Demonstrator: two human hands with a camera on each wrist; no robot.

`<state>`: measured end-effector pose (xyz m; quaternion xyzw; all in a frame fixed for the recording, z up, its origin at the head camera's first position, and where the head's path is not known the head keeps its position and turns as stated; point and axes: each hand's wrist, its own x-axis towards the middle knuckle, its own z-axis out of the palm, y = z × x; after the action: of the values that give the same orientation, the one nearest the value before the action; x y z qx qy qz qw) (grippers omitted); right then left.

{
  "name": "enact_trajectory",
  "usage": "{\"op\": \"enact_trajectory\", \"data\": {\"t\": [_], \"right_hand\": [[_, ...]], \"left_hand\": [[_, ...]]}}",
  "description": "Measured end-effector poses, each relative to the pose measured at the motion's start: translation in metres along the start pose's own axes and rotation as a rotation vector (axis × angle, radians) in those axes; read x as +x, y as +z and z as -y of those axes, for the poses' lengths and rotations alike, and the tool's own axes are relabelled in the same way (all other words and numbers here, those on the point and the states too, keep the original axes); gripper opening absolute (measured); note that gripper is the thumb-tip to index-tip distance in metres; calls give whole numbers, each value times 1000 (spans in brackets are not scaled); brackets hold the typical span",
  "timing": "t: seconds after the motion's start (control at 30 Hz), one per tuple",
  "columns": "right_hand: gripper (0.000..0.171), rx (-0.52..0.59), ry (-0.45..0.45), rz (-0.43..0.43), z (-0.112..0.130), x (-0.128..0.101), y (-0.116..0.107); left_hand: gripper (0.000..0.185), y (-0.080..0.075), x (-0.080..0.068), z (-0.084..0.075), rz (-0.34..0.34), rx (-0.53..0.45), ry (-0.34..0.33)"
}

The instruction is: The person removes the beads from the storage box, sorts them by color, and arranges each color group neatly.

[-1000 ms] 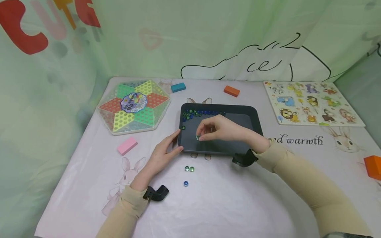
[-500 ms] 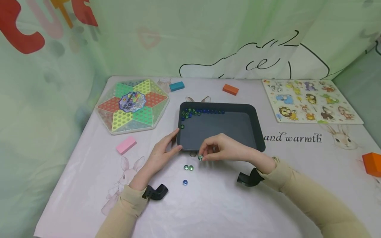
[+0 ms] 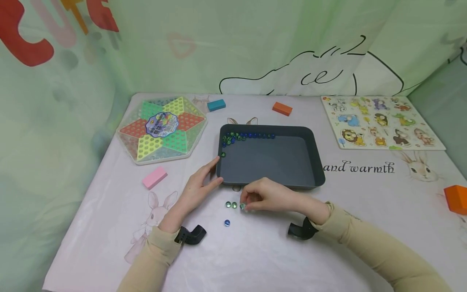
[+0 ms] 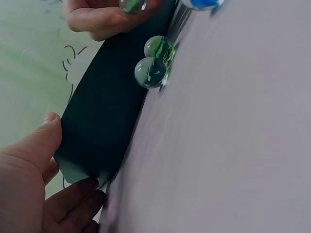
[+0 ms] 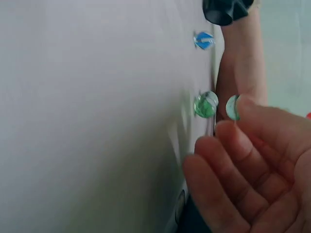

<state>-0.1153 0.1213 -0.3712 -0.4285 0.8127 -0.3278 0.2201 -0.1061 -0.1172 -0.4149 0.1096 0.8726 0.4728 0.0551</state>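
My right hand (image 3: pixel 268 196) pinches a green-swirled glass marble (image 3: pixel 242 207) between thumb and fingertips, low over the cloth in front of the dark grey tray (image 3: pixel 270 162). Just left of it lie two green marbles (image 3: pixel 234 205) side by side, and nearer me a blue marble (image 3: pixel 227 223). My left hand (image 3: pixel 197 192) rests at the tray's front left corner, thumb and fingers spread and touching its outer walls. Inside the tray, green and blue marbles (image 3: pixel 233 138) gather in the back left corner, and blue ones line the back wall. One green marble (image 3: pixel 223 154) sits apart by the left wall.
A Chinese checkers board (image 3: pixel 162 129) lies back left, with a pink block (image 3: pixel 155 178) before it. Behind the tray are a blue block (image 3: pixel 217 105) and an orange block (image 3: pixel 282 108). An animal puzzle board (image 3: pixel 383 123) lies back right; another orange block (image 3: pixel 456 199) is far right.
My right hand has moved out of the tray toward me with the green marble, coming down beside the two green marbles on the cloth. The left hand keeps its place at the tray.
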Motion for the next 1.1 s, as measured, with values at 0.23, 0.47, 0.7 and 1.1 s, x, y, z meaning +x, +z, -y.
{"op": "enact_trajectory", "data": {"t": [0.23, 0.47, 0.7, 1.1], "right_hand": [[5, -63, 56, -10, 2, 2, 9], [4, -144, 81, -41, 3, 4, 14], [4, -164, 104, -41, 4, 6, 15], [9, -163, 103, -36, 4, 5, 15]], "left_hand": [[62, 0, 0, 0, 2, -8, 9], [62, 0, 0, 1, 4, -1, 7], [62, 0, 0, 0, 3, 5, 4], [61, 1, 0, 1, 1, 4, 6]]}}
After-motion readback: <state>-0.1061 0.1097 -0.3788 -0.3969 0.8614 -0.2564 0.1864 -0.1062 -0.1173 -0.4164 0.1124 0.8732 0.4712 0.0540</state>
